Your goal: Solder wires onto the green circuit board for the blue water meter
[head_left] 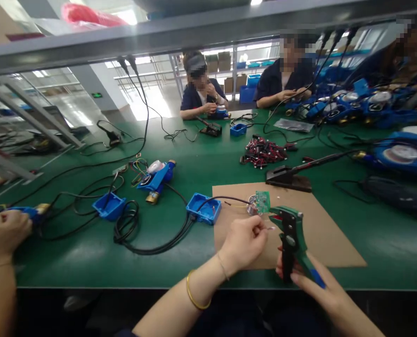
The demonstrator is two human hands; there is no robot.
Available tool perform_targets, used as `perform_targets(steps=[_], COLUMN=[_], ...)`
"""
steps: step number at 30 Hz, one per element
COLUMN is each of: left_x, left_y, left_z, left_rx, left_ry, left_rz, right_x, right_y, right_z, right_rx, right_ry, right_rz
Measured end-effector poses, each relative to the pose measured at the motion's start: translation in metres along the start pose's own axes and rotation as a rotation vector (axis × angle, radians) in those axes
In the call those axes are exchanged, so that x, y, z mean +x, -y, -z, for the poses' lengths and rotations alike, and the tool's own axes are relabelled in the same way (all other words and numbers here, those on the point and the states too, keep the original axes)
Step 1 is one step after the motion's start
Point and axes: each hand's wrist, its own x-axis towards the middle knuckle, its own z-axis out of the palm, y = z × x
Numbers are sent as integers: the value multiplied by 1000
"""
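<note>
My left hand, with a gold bangle on its wrist, is closed in a pinch over the cardboard sheet. A thin wire seems to poke from its fingertips toward the tool. My right hand is wrapped round the handles of a green and black wire stripper, jaws up and to the left. Just beyond my left hand lies a green circuit board with a round part beside it. A black cable runs from the board to an open blue plastic box.
At left, another person's hand is near a blue and brass meter. Nearby are a second blue box, a coiled cable and a meter. Farther back are red-black connectors, a black stand and co-workers.
</note>
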Motion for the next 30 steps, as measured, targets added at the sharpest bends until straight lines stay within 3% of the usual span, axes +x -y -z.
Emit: perform_targets(steps=[4, 10, 17, 20, 22, 26, 28, 30], left_x=[-4, -6, 5, 12, 16, 20, 20, 20], left_y=[-7, -14, -6, 0, 4, 10, 10, 10], left_z=[-5, -11, -29, -33, -30, -13, -7, -3], left_rx=[0, 5, -74, -201, -347, -635, -730, -822], left_ry=[17, 98, 163, 152, 182, 328, 383, 415], left_rz=[-28, -59, -115, -58, 10, 131, 154, 166], right_x=[1, 5, -2, -1, 0, -4, -9, -12], right_y=[3, 0, -8, -13, -19, -41, -50, -54], right_z=[-10, -3, -13, -3, 15, 56, 68, 71], right_rx=[-95, -356, -471, -457, -332, 95, 198, 236], right_ry=[-42, -172, -401, -470, -390, 34, 204, 294], right_rz=[6, 63, 75, 40, 21, -64, -109, -128])
